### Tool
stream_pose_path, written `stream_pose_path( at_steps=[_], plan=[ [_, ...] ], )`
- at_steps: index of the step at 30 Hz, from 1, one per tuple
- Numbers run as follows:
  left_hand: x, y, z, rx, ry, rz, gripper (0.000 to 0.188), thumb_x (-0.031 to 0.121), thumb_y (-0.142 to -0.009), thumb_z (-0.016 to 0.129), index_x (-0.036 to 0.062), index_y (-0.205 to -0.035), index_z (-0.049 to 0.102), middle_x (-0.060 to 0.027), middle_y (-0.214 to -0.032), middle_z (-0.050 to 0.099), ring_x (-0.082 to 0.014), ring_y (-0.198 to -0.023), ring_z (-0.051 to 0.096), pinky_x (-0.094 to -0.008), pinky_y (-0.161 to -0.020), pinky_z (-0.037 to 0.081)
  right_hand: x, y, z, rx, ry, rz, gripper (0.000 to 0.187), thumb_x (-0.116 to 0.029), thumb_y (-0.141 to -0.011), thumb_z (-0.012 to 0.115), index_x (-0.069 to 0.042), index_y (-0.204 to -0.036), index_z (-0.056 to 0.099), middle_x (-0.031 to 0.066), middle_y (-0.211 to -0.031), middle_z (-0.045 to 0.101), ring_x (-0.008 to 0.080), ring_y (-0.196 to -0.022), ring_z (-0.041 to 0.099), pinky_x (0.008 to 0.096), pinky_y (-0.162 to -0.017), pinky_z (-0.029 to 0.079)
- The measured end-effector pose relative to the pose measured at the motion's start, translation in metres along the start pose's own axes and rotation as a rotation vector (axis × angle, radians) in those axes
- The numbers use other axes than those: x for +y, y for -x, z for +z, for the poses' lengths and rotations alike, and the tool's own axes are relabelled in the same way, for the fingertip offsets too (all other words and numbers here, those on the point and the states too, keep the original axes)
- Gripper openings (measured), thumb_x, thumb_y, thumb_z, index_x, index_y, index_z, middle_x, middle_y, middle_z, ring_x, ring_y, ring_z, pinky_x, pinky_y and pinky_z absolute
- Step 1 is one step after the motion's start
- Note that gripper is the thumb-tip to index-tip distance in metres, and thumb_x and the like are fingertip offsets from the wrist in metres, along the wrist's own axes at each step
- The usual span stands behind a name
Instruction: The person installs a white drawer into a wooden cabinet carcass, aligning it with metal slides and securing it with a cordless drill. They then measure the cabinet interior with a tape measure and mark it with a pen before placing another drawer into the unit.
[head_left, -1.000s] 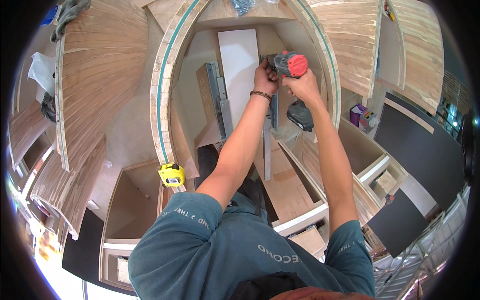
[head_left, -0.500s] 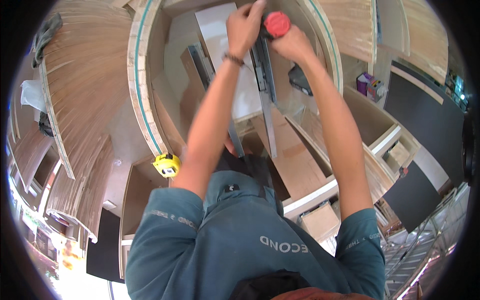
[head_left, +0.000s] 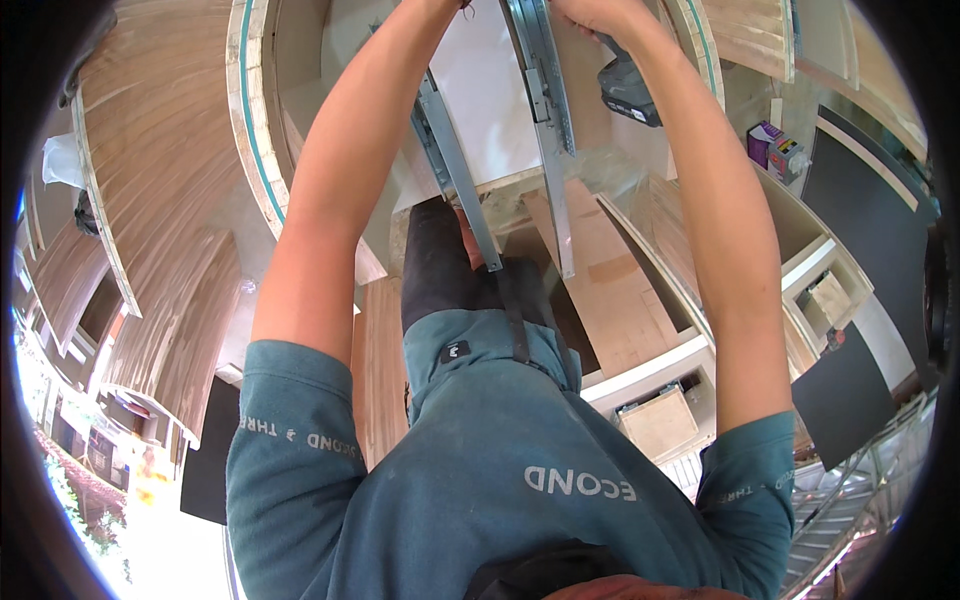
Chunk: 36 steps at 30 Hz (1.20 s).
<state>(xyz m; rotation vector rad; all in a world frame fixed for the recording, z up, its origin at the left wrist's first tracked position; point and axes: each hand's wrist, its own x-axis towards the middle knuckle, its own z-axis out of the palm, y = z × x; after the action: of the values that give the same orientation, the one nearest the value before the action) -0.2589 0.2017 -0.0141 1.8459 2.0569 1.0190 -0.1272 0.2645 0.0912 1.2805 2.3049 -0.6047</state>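
My right hand [head_left: 603, 14] is at the top edge, closed on a cordless drill [head_left: 630, 88]; its dark battery base hangs below, beside my forearm, while its front end lies outside the picture. My left forearm [head_left: 365, 110] reaches up past the top edge, where the wrist shows a bracelet and the hand itself is cut off. Between my arms are two long metal drawer slides, a left one [head_left: 462, 190] and a right one [head_left: 556, 190], extended toward my body. A white panel [head_left: 485, 100] lies between them, inside a wooden cabinet with a teal-striped edge [head_left: 247, 110].
Large wood-grain panels [head_left: 165, 130] stand on the left. A brown board [head_left: 605, 280] lies below the slides to the right. Farther right are an open cabinet frame [head_left: 825, 275], a purple box [head_left: 767, 140] and dark panels [head_left: 850, 395].
Both hands have moved up to the top edge, the left one out of view. The drill's red front has left the picture. The yellow tape measure on the cabinet edge no longer shows.
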Motion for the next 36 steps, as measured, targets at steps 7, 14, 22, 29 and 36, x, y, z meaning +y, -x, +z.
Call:
stream_pose_path(
  at_steps=[7, 14, 22, 29, 36],
  plan=[
    [0.013, -0.003, 0.001, -0.080, 0.034, -0.072, 0.027, 0.026, -0.095, 0.047, 0.0174, -0.118, 0.058, -0.0253, -0.092, 0.069, -0.0455, -0.088, 0.066, -0.0504, -0.076, 0.053, 0.019, -0.007, 0.012, 0.013, -0.040, -0.042, 0.045, -0.036, -0.082, 0.060, -0.002, -0.110, 0.069, 0.0286, -0.115, 0.066, 0.0407, -0.115, 0.062, 0.0461, -0.092, 0.052],
    [0.015, 0.000, 0.005, 0.002, 0.158, -0.047, 0.027, 0.031, -0.098, 0.045, 0.0182, -0.117, 0.059, -0.0250, -0.092, 0.070, -0.0450, -0.086, 0.067, -0.0485, -0.075, 0.054, 0.011, 0.009, 0.001, -0.019, 0.003, -0.052, 0.043, -0.034, -0.083, 0.059, -0.002, -0.109, 0.069, 0.0290, -0.115, 0.066, 0.0407, -0.115, 0.062, 0.0465, -0.091, 0.051],
    [0.008, 0.007, 0.005, 0.034, 0.163, -0.081, 0.028, 0.033, -0.099, 0.044, 0.0192, -0.117, 0.060, -0.0253, -0.094, 0.070, -0.0441, -0.088, 0.068, -0.0476, -0.076, 0.053, 0.004, 0.007, 0.004, 0.009, 0.009, -0.021, 0.045, -0.035, -0.083, 0.059, 0.000, -0.110, 0.070, 0.0284, -0.116, 0.066, 0.0403, -0.116, 0.062, 0.0462, -0.094, 0.051],
    [0.019, 0.002, 0.000, -0.045, 0.342, -0.233, 0.039, 0.045, -0.099, 0.041, 0.0153, -0.113, 0.063, -0.0280, -0.096, 0.069, -0.0455, -0.093, 0.066, -0.0473, -0.081, 0.051, 0.013, 0.001, 0.011, 0.084, -0.006, -0.045, 0.043, -0.035, -0.082, 0.059, -0.003, -0.108, 0.071, 0.0278, -0.109, 0.068, 0.0391, -0.110, 0.065, 0.0454, -0.088, 0.053],
    [0.014, 0.010, -0.004, -0.042, 0.415, -0.388, 0.050, 0.053, -0.097, 0.043, 0.0105, -0.105, 0.069, -0.0293, -0.094, 0.069, -0.0453, -0.093, 0.066, -0.0463, -0.082, 0.050, 0.002, -0.004, 0.012, -0.009, 0.059, -0.025, 0.036, -0.027, -0.076, 0.063, -0.001, -0.100, 0.072, 0.0262, -0.105, 0.070, 0.0378, -0.106, 0.067, 0.0444, -0.085, 0.054]
  ],
)
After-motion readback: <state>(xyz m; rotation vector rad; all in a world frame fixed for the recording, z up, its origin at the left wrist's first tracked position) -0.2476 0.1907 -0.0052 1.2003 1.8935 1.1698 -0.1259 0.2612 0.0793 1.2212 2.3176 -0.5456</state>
